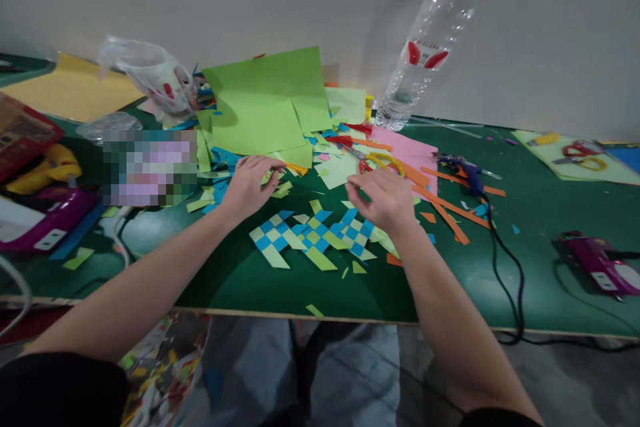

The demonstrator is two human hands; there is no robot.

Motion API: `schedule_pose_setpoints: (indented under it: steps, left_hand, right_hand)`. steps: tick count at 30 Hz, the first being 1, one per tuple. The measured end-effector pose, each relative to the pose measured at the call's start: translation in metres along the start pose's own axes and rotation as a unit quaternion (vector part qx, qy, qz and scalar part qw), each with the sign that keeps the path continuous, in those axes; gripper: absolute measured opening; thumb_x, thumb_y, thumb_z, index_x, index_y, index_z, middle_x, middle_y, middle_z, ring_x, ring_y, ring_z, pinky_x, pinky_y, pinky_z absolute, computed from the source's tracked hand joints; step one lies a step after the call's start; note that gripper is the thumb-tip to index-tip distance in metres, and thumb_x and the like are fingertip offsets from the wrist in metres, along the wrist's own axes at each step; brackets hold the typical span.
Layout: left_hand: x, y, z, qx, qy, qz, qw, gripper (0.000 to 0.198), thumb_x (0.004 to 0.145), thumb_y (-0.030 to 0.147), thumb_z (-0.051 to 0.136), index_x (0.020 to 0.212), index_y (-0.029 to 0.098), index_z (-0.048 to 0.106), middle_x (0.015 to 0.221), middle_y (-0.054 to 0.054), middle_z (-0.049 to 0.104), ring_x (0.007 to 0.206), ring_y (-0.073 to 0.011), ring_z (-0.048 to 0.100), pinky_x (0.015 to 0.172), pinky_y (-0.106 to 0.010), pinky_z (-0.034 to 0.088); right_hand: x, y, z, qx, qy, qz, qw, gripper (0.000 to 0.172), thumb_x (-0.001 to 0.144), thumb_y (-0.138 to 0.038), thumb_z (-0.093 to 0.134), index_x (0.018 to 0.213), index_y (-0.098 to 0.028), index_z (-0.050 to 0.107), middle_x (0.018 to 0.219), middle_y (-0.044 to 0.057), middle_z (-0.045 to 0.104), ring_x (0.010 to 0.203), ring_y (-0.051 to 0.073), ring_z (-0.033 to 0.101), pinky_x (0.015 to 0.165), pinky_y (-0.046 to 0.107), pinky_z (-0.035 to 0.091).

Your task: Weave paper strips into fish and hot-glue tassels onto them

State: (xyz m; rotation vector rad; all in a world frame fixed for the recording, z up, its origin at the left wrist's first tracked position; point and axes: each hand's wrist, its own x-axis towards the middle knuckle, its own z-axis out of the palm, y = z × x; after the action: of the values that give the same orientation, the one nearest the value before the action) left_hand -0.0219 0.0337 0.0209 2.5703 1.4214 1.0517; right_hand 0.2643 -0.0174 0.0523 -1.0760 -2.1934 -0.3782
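Observation:
My left hand (253, 183) hovers over paper scraps, its fingers bent and the thumb apart from them. Just past its fingertips lies a yellow-orange tassel (299, 169); whether they touch, I cannot tell. My right hand (385, 200) is also loosely curved, with a gap between thumb and forefinger and nothing seen in it. Right behind it are scissors (385, 161) with red and yellow handles, partly covered by the hand. Between and below both hands, three woven checkered paper pieces lie in a row: left (274, 238), middle (316, 235) and right (356, 233), in blue, green and pale green.
Green sheets (265, 100) lean at the back, beside a tall plastic bottle (430, 40). Orange strips (450, 217), a pink sheet (400, 140) and a glue gun (463, 170) with a black cable lie right. Purple power strips (605, 263) sit at both sides; another pair of scissors (583, 155) lies far right.

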Motion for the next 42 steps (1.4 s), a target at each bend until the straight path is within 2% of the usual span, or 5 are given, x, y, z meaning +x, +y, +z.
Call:
schedule_pose_setpoints:
  steps: [7,13,23,31,42]
  left_hand:
    - [-0.013,-0.004,-0.021,0.056,0.016,0.061,0.996,0.018,0.090,0.019,0.052,0.095,0.026,0.068,0.106,-0.003,0.072,0.104,-0.0229,0.063,0.099,-0.044,0.040]
    - [-0.018,-0.018,-0.033,0.087,0.043,0.048,0.994,0.017,0.091,0.018,0.052,0.090,0.023,0.068,0.101,-0.002,0.072,0.097,-0.0207,0.063,0.092,-0.042,0.044]
    - [-0.015,-0.015,-0.030,0.064,0.020,0.034,0.997,0.018,0.093,0.023,0.049,0.088,0.024,0.067,0.100,-0.003,0.072,0.095,-0.0214,0.063,0.089,-0.041,0.044]
    - [-0.016,-0.010,-0.028,0.039,0.001,0.019,0.999,0.017,0.091,0.026,0.050,0.086,0.027,0.066,0.099,-0.003,0.072,0.095,-0.0236,0.064,0.089,-0.043,0.046]
    - [-0.016,-0.014,-0.032,0.023,0.009,0.029,0.999,0.015,0.091,0.026,0.052,0.089,0.027,0.066,0.100,-0.003,0.072,0.095,-0.0221,0.065,0.091,-0.042,0.048]
  right_hand:
    - [-0.026,0.071,-0.037,-0.208,0.179,0.284,0.918,0.033,0.096,-0.032,0.036,0.106,-0.019,0.064,0.093,0.010,0.066,0.097,0.028,0.059,0.093,0.049,0.040]
    - [-0.076,0.155,-0.037,-0.259,0.105,0.545,0.791,0.045,0.075,-0.033,0.065,0.114,-0.014,0.053,0.126,0.026,0.055,0.121,0.037,0.040,0.105,0.054,0.020]
    - [-0.108,0.200,-0.019,-0.266,0.057,0.572,0.774,0.038,0.070,-0.051,0.071,0.080,-0.019,0.054,0.112,0.032,0.054,0.112,0.039,0.039,0.098,0.064,0.014]
    - [-0.116,0.207,-0.019,-0.275,0.052,0.564,0.777,0.016,0.075,-0.021,0.055,0.064,-0.023,0.043,0.097,0.023,0.058,0.101,0.032,0.045,0.092,0.058,0.023]
    - [-0.100,0.192,-0.032,-0.274,0.092,0.542,0.789,0.016,0.079,-0.016,0.046,0.092,-0.018,0.055,0.097,0.020,0.060,0.094,0.029,0.054,0.093,0.049,0.026]
